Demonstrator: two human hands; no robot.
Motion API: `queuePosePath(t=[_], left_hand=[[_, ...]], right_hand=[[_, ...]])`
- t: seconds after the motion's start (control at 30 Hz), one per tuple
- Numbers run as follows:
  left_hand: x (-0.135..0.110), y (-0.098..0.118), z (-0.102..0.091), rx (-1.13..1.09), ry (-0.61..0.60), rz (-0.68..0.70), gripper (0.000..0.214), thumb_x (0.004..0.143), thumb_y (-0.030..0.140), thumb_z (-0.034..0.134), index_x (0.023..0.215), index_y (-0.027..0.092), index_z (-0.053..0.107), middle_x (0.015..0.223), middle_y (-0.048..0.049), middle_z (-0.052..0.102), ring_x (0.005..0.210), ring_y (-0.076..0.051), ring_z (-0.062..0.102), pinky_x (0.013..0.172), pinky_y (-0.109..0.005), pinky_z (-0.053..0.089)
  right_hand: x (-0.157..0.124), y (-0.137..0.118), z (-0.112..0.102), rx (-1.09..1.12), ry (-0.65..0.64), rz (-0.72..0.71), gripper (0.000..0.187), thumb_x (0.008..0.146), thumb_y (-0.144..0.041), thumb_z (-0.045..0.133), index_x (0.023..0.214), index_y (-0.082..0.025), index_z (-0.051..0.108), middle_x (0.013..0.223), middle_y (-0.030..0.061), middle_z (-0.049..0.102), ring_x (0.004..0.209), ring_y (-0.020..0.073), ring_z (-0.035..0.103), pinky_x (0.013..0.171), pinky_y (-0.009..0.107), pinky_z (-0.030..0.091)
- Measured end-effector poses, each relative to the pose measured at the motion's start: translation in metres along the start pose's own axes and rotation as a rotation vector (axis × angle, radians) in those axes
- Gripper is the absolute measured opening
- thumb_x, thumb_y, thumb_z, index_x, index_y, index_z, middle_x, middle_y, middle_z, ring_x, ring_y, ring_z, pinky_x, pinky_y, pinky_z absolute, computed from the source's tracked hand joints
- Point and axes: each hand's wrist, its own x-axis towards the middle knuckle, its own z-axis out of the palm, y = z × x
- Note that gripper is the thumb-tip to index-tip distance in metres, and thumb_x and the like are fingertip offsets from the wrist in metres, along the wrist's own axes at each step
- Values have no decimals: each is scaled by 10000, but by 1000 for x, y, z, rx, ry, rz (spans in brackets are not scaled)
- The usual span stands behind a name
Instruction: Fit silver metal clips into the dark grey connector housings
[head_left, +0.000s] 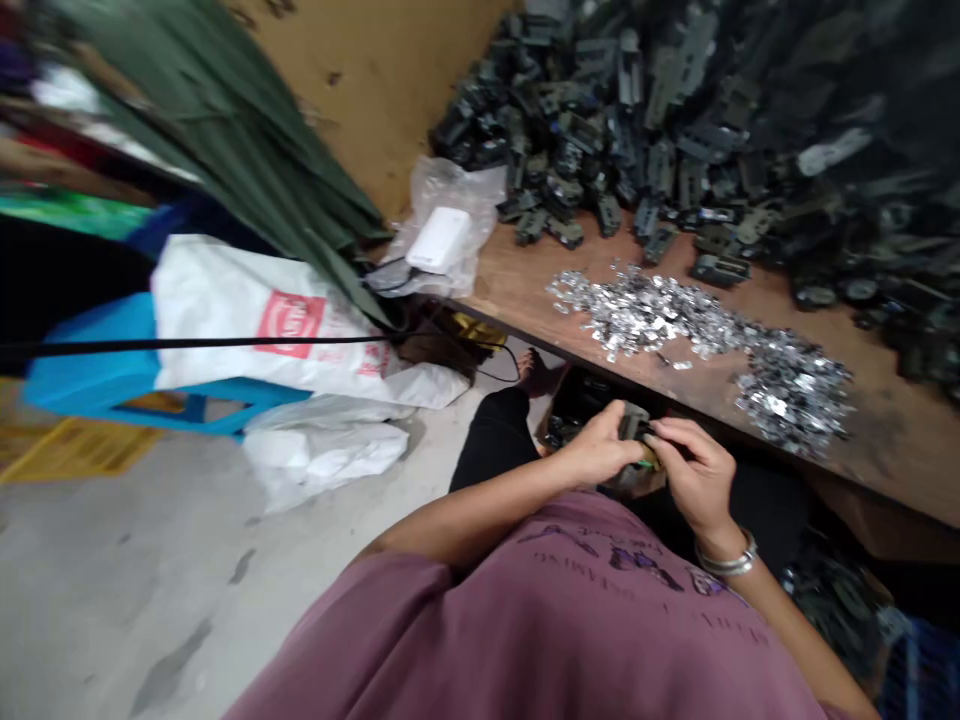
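Observation:
Low over my lap, just off the table's near edge, my left hand (596, 447) grips a small dark grey block-like part (634, 420). It resembles the dark parts heaped on the table, but its exact kind is not clear. The fingers of my right hand (697, 470) are pinched against the part's right side, and anything small between them is hidden. A bit of green and yellow shows beneath the part. On the table beyond my hands lies a spread of small shiny metal pieces (660, 315), with a denser pile (795, 390) to the right.
A large heap of dark parts (660, 150) covers the back of the wooden table (517, 290). A white power bank (439, 238) lies on clear plastic at its left end. Left of me are a white sack (225, 310), a blue stool (97, 360) and a cable (187, 343).

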Motion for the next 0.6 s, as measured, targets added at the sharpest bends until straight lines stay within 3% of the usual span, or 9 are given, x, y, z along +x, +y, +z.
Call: queuePosePath(t=[0.27, 0.6], left_hand=[[-2, 3, -6, 207, -30, -56, 341, 645, 284, 696, 808, 213, 405, 705, 68, 430, 628, -95, 398, 541, -225, 323], [-5, 5, -8, 363, -44, -98, 390, 648, 366, 688, 823, 227, 368, 712, 55, 440, 608, -112, 422, 502, -240, 310]], right_hand=[[-9, 13, 1, -84, 42, -68, 68, 779, -229, 754, 846, -236, 767, 860, 49, 753, 770, 216, 716, 735, 379, 594], [-15, 21, 4, -124, 42, -97, 83, 794, -219, 742, 872, -230, 769, 873, 41, 754, 775, 215, 715, 755, 366, 585]])
